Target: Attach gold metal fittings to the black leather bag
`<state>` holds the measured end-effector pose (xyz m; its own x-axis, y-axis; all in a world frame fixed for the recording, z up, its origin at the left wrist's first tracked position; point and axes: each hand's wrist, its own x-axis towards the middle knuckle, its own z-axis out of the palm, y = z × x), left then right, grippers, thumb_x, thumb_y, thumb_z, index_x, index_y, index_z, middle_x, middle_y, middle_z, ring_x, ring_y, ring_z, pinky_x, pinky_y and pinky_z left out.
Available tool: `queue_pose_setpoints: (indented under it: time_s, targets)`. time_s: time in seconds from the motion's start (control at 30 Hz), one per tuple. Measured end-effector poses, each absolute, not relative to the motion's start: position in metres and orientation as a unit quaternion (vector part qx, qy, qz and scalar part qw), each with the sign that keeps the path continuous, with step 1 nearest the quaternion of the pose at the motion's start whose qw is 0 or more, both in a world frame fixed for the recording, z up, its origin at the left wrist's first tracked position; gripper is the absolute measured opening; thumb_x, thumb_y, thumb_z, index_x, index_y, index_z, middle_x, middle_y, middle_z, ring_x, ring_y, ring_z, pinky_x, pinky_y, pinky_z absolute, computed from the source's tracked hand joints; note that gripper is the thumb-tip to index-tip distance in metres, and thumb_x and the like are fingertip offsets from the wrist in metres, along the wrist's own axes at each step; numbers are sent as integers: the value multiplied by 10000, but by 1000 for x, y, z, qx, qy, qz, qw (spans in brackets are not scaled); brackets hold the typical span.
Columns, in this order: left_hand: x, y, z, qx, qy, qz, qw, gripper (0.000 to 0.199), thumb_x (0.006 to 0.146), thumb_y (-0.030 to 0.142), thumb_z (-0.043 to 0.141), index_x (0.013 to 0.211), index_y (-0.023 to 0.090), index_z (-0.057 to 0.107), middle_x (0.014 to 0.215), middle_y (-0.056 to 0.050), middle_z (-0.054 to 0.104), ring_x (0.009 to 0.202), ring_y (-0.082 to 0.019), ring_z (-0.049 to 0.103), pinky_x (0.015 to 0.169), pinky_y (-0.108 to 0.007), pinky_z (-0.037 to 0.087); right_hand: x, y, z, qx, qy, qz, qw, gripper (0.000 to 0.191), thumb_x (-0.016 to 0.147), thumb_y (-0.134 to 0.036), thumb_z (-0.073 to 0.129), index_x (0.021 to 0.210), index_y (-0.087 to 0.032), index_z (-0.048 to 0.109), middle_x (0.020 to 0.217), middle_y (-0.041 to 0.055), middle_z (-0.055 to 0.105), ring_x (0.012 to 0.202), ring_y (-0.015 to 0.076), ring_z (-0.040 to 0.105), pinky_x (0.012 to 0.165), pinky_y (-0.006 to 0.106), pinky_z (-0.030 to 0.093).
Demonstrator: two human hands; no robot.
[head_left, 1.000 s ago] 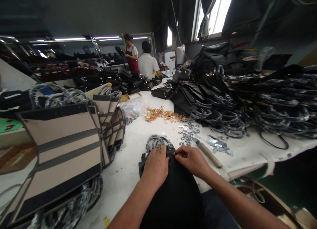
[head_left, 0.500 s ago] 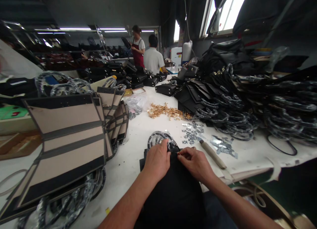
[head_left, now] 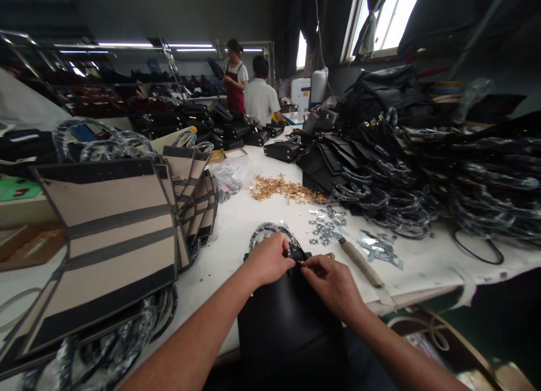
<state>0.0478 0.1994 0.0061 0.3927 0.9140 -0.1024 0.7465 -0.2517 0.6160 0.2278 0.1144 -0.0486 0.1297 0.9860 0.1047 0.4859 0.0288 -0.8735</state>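
Observation:
A black bag panel point(head_left: 291, 329) lies against the table edge in front of me, its smooth face up. Its looped handle point(head_left: 266, 230), wrapped in clear plastic, rests on the table beyond my hands. My left hand point(head_left: 273, 260) is closed on the panel's upper edge at the foot of the handle, thumb pointing right. Close beside it, my right hand point(head_left: 332, 281) pinches a small gold-coloured metal piece point(head_left: 301, 262) against that edge. The piece's exact shape is too small to make out.
Gold metal pieces point(head_left: 279, 188) and flat silver plates point(head_left: 327, 225) lie scattered ahead. A wrapped rod-like tool point(head_left: 361, 262) is at right. Beige-lined bag panels point(head_left: 122, 239) stand at left; black panels with wrapped handles point(head_left: 380, 182) pile up at right. Two people are at the back.
The black panel has tilted, so more of its smooth face shows. My left forearm has swung lower and left, and a gold glint now shows at my right fingertips.

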Motion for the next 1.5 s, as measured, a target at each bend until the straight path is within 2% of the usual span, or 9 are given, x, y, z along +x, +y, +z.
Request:
queue_pose_setpoints:
  time_s: [0.27, 0.47, 0.57, 0.83, 1.07, 1.4, 1.5]
  targets:
    - [47, 193, 11, 760, 524, 203, 326, 265, 704, 172, 710, 754, 247, 460, 675, 68, 524, 629, -146, 457, 603, -296, 284, 224, 112, -38, -632, -554, 329, 431, 202, 850, -408, 683, 889, -224, 757, 776, 34, 766, 669, 212, 690, 629, 318, 512]
    - [37, 200, 4, 744, 496, 231, 385, 284, 730, 231, 699, 758, 244, 417, 670, 88, 444, 628, -126, 408, 611, -278, 325, 237, 117, -39, -561, -475, 493, 466, 258, 823, -444, 740, 839, -192, 689, 716, 30, 758, 701, 210, 724, 645, 285, 526]
    - [32, 204, -3, 731, 487, 238, 414, 294, 729, 265, 695, 756, 243, 402, 662, 97, 409, 611, -114, 373, 597, -266, 330, 239, 119, -40, -540, -467, 518, 471, 276, 811, -446, 760, 853, -185, 680, 728, 29, 760, 703, 199, 722, 649, 273, 518]
    - [29, 204, -3, 722, 489, 245, 424, 288, 716, 261, 698, 748, 235, 414, 671, 90, 427, 624, -112, 375, 592, -257, 314, 230, 117, -35, -575, -533, 431, 447, 192, 845, -398, 708, 846, -206, 714, 743, 18, 740, 697, 192, 672, 639, 277, 498]
    - [34, 198, -2, 726, 494, 243, 411, 291, 716, 228, 707, 741, 235, 417, 662, 94, 431, 628, -116, 382, 594, -277, 305, 225, 111, -33, -598, -595, 324, 429, 145, 851, -348, 669, 858, -232, 757, 784, 17, 752, 731, 203, 688, 703, 307, 506]
    - [42, 186, 14, 725, 482, 260, 418, 257, 713, 188, 682, 724, 232, 429, 646, 96, 427, 622, -116, 394, 596, -281, 323, 220, 105, -45, -602, -603, 281, 441, 157, 900, -344, 641, 929, -224, 737, 830, 26, 756, 728, 198, 676, 707, 319, 508]
    - [40, 183, 16, 725, 474, 266, 424, 252, 727, 186, 671, 730, 235, 424, 642, 99, 415, 617, -115, 393, 589, -277, 323, 221, 103, -47, -596, -607, 283, 442, 166, 909, -317, 645, 1037, -234, 710, 840, 9, 739, 760, 193, 684, 748, 313, 516]
